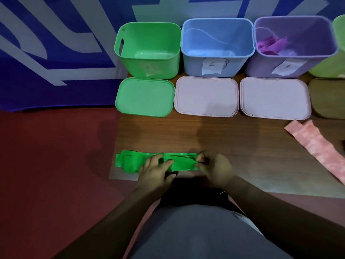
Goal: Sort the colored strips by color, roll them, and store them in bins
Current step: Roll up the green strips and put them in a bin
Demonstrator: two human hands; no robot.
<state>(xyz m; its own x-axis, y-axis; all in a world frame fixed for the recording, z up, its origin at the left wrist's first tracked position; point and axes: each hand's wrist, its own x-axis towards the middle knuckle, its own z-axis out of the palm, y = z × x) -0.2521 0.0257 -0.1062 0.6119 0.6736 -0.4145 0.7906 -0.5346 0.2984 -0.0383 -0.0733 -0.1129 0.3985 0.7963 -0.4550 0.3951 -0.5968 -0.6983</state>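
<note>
Fingertips (202,157) of your right hand (214,168) curl and pinch the right end of the glossy bright-green plastic strips (130,161); your left hand (155,171) presses their middle with fairly straight fingers. They lie stacked flat, slightly crumpled, along the near edge of the wooden desk (186,135), reaching its near left corner. At the far edge stand an open green plastic bin (149,68), a blue plastic bin (194,65) and a purple plastic bin (261,67). A mottled pink strip (315,144) lies near the right edge.
</note>
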